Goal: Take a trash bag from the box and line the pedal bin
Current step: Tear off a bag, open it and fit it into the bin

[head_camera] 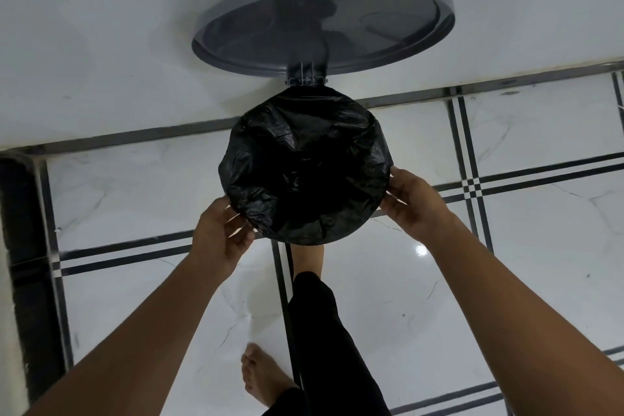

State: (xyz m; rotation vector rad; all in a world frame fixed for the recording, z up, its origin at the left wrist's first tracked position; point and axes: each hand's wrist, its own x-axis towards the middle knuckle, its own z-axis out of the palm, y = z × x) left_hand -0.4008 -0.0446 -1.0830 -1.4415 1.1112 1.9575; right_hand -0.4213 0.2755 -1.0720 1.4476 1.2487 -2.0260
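Observation:
I look straight down on a round pedal bin whose grey lid stands swung open against the white wall. A black trash bag lies inside the bin and is folded out over its whole rim, hiding the bin body. My left hand pinches the bag's edge at the near-left rim. My right hand holds the bag's edge at the right rim. One foot reaches under the bin's front, where the pedal is hidden. The box is not in view.
The floor is glossy white marble tile with black double lines. My other bare foot stands on the floor below. A dark vertical strip runs along the left edge. The white wall is right behind the bin.

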